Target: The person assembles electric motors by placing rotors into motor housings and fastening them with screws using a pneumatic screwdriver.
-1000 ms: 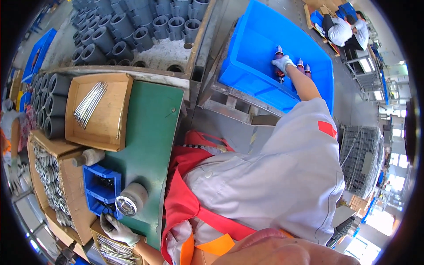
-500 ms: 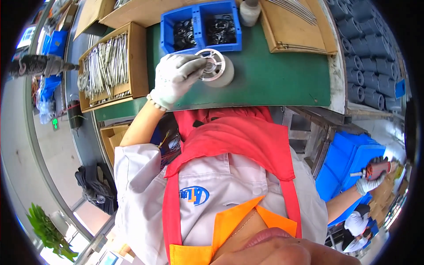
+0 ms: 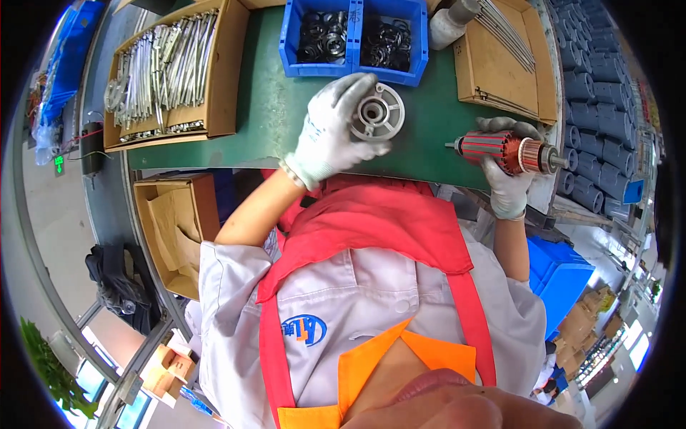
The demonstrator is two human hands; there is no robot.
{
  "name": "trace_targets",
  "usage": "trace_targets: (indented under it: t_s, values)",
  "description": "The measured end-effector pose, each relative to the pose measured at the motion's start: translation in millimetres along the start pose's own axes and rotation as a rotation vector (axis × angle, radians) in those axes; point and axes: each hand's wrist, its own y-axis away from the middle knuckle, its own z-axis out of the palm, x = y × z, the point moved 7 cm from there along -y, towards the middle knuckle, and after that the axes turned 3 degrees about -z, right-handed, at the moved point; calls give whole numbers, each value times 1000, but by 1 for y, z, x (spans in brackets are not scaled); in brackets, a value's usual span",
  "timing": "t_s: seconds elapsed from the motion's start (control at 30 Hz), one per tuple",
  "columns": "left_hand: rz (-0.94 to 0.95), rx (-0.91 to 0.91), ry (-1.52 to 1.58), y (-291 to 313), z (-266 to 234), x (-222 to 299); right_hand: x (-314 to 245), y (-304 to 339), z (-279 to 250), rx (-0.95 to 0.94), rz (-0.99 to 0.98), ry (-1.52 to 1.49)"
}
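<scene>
My left hand [image 3: 325,136], in a white glove, grips a round grey metal end cap [image 3: 377,112] that rests on the green bench top [image 3: 264,114]. To its right, my right hand [image 3: 506,184], also gloved, holds a motor rotor [image 3: 504,151] with red windings and a metal shaft. The rotor lies sideways over the bench's near edge, its thin shaft end pointing toward the cap. A small gap separates the two parts.
A blue double bin of metal rings [image 3: 354,63] stands behind the cap. A cardboard box of metal rods [image 3: 221,79] is at the left, a cardboard tray [image 3: 493,68] at the right. Grey tubes [image 3: 597,79] stack far right. A blue crate [image 3: 561,272] sits low right.
My right hand has come from the blue crate up to the bench edge with the rotor in it. My left hand stays on the end cap. My head has turned back toward the bench.
</scene>
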Motion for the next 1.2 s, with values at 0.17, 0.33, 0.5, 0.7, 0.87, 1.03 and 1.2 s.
trace_targets:
  t_s: [0.17, 0.33, 0.5, 0.7, 0.87, 1.03, 1.2]
  values:
    - [-105, 242, 86, 21, 17, -18, 2, -15, 23, -166, 132, -17]
    - [-97, 204, 101, 15, 15, -20, 5, -13, 32, -224, 11, -60]
    - [-78, 157, 107, 20, 11, -16, -23, -19, 60, -292, -98, -34]
    - [-66, 313, 107, 34, 10, -21, -46, -38, 137, -473, -350, -205]
    - [-108, 212, 243, 32, 9, -18, -8, -51, 170, -338, -51, -92]
    - [-63, 258, 159, 38, 6, -18, 4, -42, 186, -496, -70, 100]
    - [-127, 222, 186, 36, 7, -22, 17, -41, 184, -481, -53, 140]
